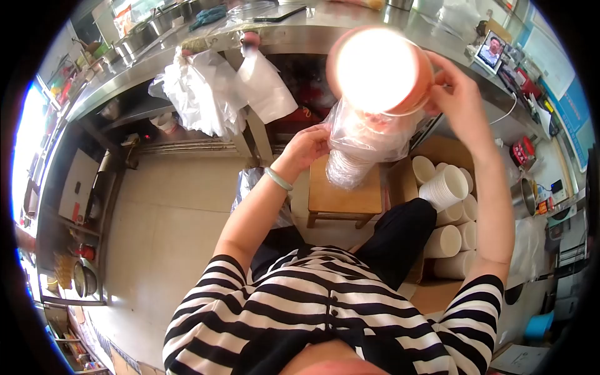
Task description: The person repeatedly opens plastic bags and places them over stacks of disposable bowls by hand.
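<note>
A stack of paper bowls (376, 70) tilts up toward me, its open top washed out by bright light and its rim tinted orange. Clear plastic wrap (372, 136) surrounds the lower part, narrowing to a ribbed end above a wooden stool (345, 201). My right hand (455, 92) grips the side of the stack near the rim, thumb and fingers closed. On the other side, my left hand (310, 145) pinches the plastic wrap at its edge; its fingertips are partly hidden. Whether the ribbed end touches the stool, I cannot tell.
A cardboard box (405, 181) holding several stacks of white paper cups (445, 187) stands by my right leg. White plastic bags (203, 90) hang from the steel counter (300, 31) ahead. A phone (490, 51) showing a person leans at the right. Metal shelving (81, 215) stands left.
</note>
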`<state>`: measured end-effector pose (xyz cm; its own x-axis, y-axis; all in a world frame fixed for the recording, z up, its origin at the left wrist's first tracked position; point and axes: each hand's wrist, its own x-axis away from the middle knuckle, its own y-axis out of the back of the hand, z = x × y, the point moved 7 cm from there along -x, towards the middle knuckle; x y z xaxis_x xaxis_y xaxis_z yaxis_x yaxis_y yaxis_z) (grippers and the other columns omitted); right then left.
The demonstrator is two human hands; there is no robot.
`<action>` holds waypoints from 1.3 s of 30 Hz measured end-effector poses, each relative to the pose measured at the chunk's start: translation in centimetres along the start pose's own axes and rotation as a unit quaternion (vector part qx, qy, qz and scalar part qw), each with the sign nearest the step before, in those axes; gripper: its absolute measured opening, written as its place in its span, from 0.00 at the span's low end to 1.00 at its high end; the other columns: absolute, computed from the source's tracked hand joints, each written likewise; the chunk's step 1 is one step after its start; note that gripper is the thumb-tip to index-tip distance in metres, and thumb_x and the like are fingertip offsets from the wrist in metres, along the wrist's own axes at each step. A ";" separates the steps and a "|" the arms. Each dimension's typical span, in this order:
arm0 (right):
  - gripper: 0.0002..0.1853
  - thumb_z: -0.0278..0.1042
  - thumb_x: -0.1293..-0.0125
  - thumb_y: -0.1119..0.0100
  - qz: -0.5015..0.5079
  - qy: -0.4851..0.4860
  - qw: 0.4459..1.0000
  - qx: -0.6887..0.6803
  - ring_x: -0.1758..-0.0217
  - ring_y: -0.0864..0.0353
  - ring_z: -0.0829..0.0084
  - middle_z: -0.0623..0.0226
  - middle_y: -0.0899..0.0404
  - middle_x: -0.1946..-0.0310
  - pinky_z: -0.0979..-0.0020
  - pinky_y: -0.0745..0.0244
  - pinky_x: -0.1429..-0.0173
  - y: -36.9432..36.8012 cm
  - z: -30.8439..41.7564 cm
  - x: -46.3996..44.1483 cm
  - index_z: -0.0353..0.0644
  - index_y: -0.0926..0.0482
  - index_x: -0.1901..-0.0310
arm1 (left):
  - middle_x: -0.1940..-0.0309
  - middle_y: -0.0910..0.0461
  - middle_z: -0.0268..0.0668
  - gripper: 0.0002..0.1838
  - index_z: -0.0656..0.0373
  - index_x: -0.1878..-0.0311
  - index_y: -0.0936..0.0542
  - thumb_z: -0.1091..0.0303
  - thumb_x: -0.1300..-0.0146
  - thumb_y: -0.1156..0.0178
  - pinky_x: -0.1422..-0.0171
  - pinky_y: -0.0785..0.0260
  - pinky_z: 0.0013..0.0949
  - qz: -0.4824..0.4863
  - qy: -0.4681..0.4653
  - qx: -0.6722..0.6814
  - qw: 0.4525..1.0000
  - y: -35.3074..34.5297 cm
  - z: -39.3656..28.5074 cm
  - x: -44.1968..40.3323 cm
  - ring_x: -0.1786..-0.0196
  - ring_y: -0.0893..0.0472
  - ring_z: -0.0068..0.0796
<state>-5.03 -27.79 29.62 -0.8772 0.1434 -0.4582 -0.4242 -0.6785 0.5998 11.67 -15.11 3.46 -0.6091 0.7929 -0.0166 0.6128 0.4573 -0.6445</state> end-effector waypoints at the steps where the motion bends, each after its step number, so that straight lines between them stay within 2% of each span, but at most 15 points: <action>1: 0.24 0.21 0.37 0.51 -0.027 -0.032 0.999 -0.020 0.72 0.23 0.81 0.69 0.25 0.70 0.79 0.24 0.67 1.4 -1.8 -0.9 0.38 0.33 0.38 | 0.60 0.21 0.34 0.08 0.58 0.54 0.23 0.72 0.35 0.47 0.51 0.29 0.30 -0.028 0.048 -0.007 0.998 0.5 0.3 -0.2 0.57 0.22 0.25; 6: 0.16 0.38 0.36 0.45 0.048 -0.263 0.943 -0.197 0.77 0.23 0.82 0.74 0.24 0.73 0.81 0.26 0.74 1.2 -10.7 0.2 0.45 0.28 0.48 | 0.65 0.21 0.32 0.05 0.58 0.60 0.23 0.72 0.35 0.48 0.53 0.28 0.28 -0.103 0.058 -0.040 0.992 2.5 0.0 -0.5 0.61 0.22 0.23; 7: 0.15 0.43 0.36 0.44 0.065 -0.274 0.937 -0.205 0.77 0.23 0.82 0.75 0.24 0.74 0.81 0.26 0.75 0.1 -12.3 0.8 0.47 0.28 0.51 | 0.63 0.21 0.34 0.06 0.60 0.58 0.23 0.72 0.35 0.48 0.52 0.28 0.29 -0.041 0.041 -0.024 0.998 1.7 -0.3 -0.6 0.59 0.21 0.25; 10: 0.15 0.41 0.37 0.43 0.057 -0.292 0.931 -0.210 0.79 0.25 0.82 0.74 0.23 0.75 0.79 0.27 0.77 -1.5 -13.5 1.9 0.46 0.26 0.52 | 0.61 0.20 0.37 0.09 0.63 0.57 0.23 0.70 0.35 0.48 0.53 0.27 0.32 -0.025 -0.013 -0.080 0.996 -1.3 -3.6 -0.6 0.59 0.20 0.28; 15: 0.12 0.31 0.42 0.43 0.038 -0.261 0.957 -0.118 0.81 0.28 0.83 0.73 0.24 0.77 0.80 0.33 0.80 -1.5 -12.8 0.1 0.41 0.26 0.56 | 0.63 0.22 0.35 0.10 0.56 0.52 0.28 0.72 0.38 0.47 0.48 0.29 0.33 0.154 -0.121 0.070 0.978 -14.1 -13.4 3.1 0.56 0.21 0.28; 19: 0.13 0.30 0.43 0.49 0.053 -0.227 0.966 -0.111 0.79 0.27 0.82 0.72 0.24 0.75 0.81 0.34 0.77 -1.2 -13.0 -1.3 0.43 0.27 0.55 | 0.60 0.23 0.37 0.16 0.59 0.50 0.30 0.79 0.44 0.49 0.47 0.29 0.31 0.206 -0.151 -0.038 0.966 -20.3 -16.1 3.1 0.54 0.22 0.27; 23: 0.12 0.31 0.43 0.47 0.074 -0.223 0.964 -0.123 0.76 0.26 0.83 0.75 0.24 0.73 0.82 0.33 0.73 -1.5 -12.3 -1.4 0.43 0.26 0.56 | 0.58 0.22 0.38 0.17 0.62 0.52 0.25 0.79 0.48 0.49 0.48 0.29 0.33 0.185 -0.381 -0.369 0.827 -23.3 -17.5 1.2 0.53 0.22 0.30; 25: 0.18 0.31 0.39 0.46 0.106 -0.185 0.972 -0.096 0.62 0.23 0.77 0.67 0.22 0.61 0.78 0.31 0.61 -1.3 -13.7 -1.9 0.38 0.28 0.47 | 0.57 0.22 0.41 0.16 0.60 0.57 0.21 0.77 0.51 0.47 0.47 0.30 0.38 0.180 -0.440 -0.660 0.582 -24.4 -15.7 -0.3 0.53 0.22 0.36; 29: 0.21 0.32 0.38 0.46 -0.099 -0.019 0.994 0.051 0.51 0.27 0.74 0.66 0.26 0.49 0.77 0.31 0.54 0.7 -16.0 -1.1 0.38 0.30 0.43 | 0.55 0.23 0.43 0.16 0.57 0.56 0.20 0.72 0.52 0.42 0.46 0.32 0.41 0.249 -0.479 -0.634 0.554 -25.0 -15.3 -2.1 0.53 0.23 0.43; 31: 0.22 0.35 0.36 0.44 0.028 -0.219 0.916 -0.333 0.44 0.31 0.75 0.66 0.30 0.45 0.75 0.32 0.50 -2.4 -19.7 0.6 0.40 0.31 0.41 | 0.54 0.23 0.43 0.19 0.57 0.54 0.21 0.69 0.54 0.39 0.46 0.32 0.41 0.236 -0.472 -0.653 0.544 -25.7 -15.4 -1.6 0.52 0.24 0.45; 32: 0.22 0.40 0.36 0.42 0.110 -0.372 0.840 -0.380 0.47 0.28 0.77 0.69 0.26 0.49 0.75 0.30 0.52 -3.4 -16.5 2.7 0.42 0.29 0.43 | 0.52 0.24 0.43 0.23 0.56 0.51 0.22 0.65 0.55 0.37 0.46 0.32 0.41 0.225 -0.466 -0.669 0.533 -26.0 -15.4 -1.3 0.51 0.24 0.46; 33: 0.22 0.40 0.36 0.42 0.112 -0.370 0.840 -0.380 0.47 0.28 0.77 0.69 0.26 0.49 0.75 0.30 0.52 -3.0 -16.9 2.6 0.42 0.29 0.43 | 0.52 0.24 0.43 0.23 0.56 0.51 0.22 0.65 0.55 0.37 0.46 0.32 0.41 0.224 -0.466 -0.670 0.532 -26.2 -15.5 -1.1 0.51 0.24 0.46; 35: 0.19 0.40 0.35 0.42 0.112 -0.277 0.921 -0.251 0.54 0.24 0.79 0.72 0.24 0.54 0.77 0.27 0.56 -0.8 -18.3 1.4 0.44 0.28 0.45 | 0.50 0.26 0.43 0.33 0.55 0.44 0.27 0.58 0.58 0.32 0.44 0.32 0.40 0.193 -0.455 -0.682 0.539 -26.4 -15.7 -1.0 0.49 0.25 0.47; 37: 0.15 0.34 0.35 0.45 -0.025 -0.190 0.943 -0.273 0.65 0.24 0.83 0.74 0.24 0.59 0.80 0.28 0.64 3.5 -18.9 -2.2 0.43 0.27 0.48 | 0.49 0.26 0.44 0.37 0.56 0.42 0.29 0.55 0.58 0.30 0.43 0.33 0.40 0.176 -0.435 -0.671 0.573 -26.6 -16.2 -0.4 0.47 0.26 0.47; 39: 0.14 0.36 0.33 0.47 -0.114 -0.103 0.963 -0.223 0.64 0.26 0.86 0.76 0.24 0.60 0.81 0.30 0.62 6.1 -11.6 -4.9 0.43 0.28 0.47 | 0.48 0.27 0.44 0.40 0.57 0.41 0.31 0.52 0.58 0.29 0.43 0.33 0.39 0.163 -0.415 -0.660 0.605 -26.6 -15.9 -0.7 0.45 0.26 0.46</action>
<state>-0.69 -41.03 27.90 -0.8183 0.4342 -0.3766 -0.5124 -0.8479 0.1360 3.79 -21.44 32.78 -0.0543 0.7021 -0.7100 0.3030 0.6891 0.6582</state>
